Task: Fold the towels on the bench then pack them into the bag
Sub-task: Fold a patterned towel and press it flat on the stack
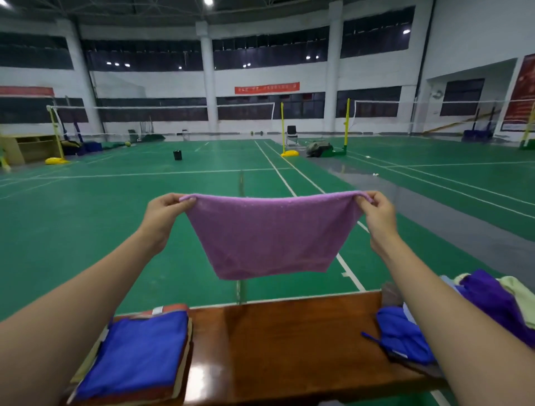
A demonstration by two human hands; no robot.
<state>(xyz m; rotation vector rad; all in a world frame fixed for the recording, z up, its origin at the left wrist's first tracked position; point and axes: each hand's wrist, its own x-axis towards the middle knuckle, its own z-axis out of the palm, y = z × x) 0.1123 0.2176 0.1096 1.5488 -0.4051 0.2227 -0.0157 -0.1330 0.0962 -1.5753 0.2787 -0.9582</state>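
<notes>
Dim overall, bright ceiling lamps [208,2], glare on bench [289,347], edges bowed

Bench [289,342]: glossy brown wood, ran across the lower centre of the frame, with a patch of glare near its lower left.
Lower left, on it: a stack of folded towels [136,350], squared, blue on top, orange-red and cream edges showing beneath.
Lower right, on it: a loose heap, with a blue towel [402,333] nearest the middle, a purple towel [492,301] behind it and a yellow-green towel [521,298] at the frame edge.
Stack and heap lay well apart, bare wood between.

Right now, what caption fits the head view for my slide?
Left hand and right hand pinch the top corners of a lilac towel; folded stack and unfolded towels lie on the bench.
</notes>
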